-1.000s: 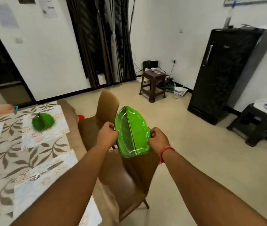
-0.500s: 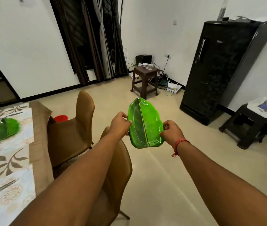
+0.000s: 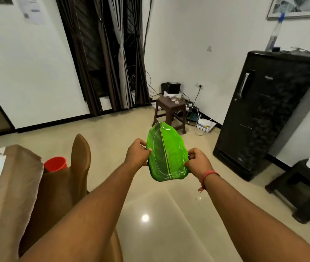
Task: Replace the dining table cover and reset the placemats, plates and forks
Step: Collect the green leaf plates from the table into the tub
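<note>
Both hands, left hand [image 3: 138, 152] and right hand [image 3: 197, 161], are gripping the green plate [image 3: 166, 152]; it is needing setting on the worktop [image 3: 8, 176] at nine o'clock.

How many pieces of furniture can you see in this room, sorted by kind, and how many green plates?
Green leaf plate, held at its edges by the left hand and right hand: 1
Brown chair: 1
Dark stools: 2
Black fridge: 1
Dining table: 1
Total: 6
</note>
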